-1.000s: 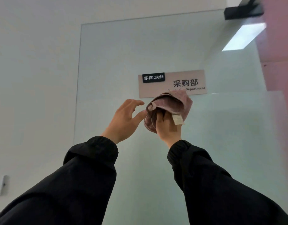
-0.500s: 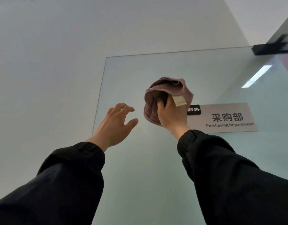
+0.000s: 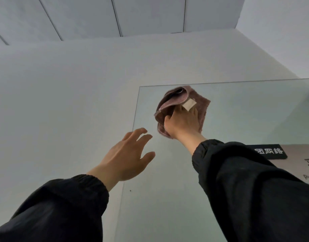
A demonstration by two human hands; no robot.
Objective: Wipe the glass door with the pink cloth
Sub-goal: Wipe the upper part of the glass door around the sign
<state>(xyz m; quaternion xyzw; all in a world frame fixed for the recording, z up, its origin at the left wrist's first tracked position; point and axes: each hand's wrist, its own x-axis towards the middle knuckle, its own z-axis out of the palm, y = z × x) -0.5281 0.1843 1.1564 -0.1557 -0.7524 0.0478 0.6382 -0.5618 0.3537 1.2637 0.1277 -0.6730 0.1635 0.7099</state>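
The pink cloth [image 3: 201,102], bunched and folded with a white tag, is pressed against the glass door [image 3: 251,112] close to its top left corner. My right hand [image 3: 182,122] grips the cloth from below, its fingers tucked into the folds. My left hand [image 3: 127,158] is raised with relaxed, spread fingers at the door's left edge, lower left of the cloth, and holds nothing. Black sleeves cover both arms.
A beige department sign [image 3: 296,166] with a black label [image 3: 269,151] is stuck on the glass at the right, partly behind my right sleeve. A plain white wall [image 3: 63,102] lies left of and above the door, with ceiling panels [image 3: 146,14] overhead.
My right hand has carried the cloth up and left, from the sign to the door's top left corner. The view has tilted upward. My left hand stays open beside it.
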